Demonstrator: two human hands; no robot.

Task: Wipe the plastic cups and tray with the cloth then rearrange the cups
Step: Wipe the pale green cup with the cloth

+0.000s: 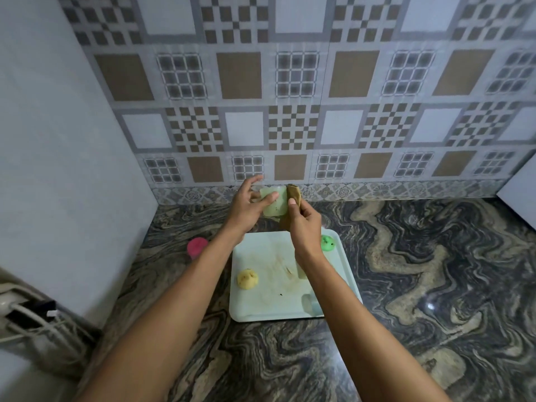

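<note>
My left hand [249, 203] grips a pale green plastic cup [277, 206] lifted above the far edge of the tray. My right hand [303, 223] pinches a brown cloth [293, 192] and holds it against the cup's right side. Below, the pale tray [269, 285] lies on the counter with brown smears and specks on it. A yellow cup [247, 279] stands at its left edge and a green cup [328, 243] at its far right corner. Two more pale cups [309, 304] on the tray's right side are partly hidden by my right forearm. A pink cup [197, 247] stands on the counter left of the tray.
The marble-patterned counter [420, 285] stretches right and toward me. A patterned tiled wall [290, 111] rises behind and a plain white wall [58, 169] closes the left side. A white appliance with cables [26, 320] sits at the lower left.
</note>
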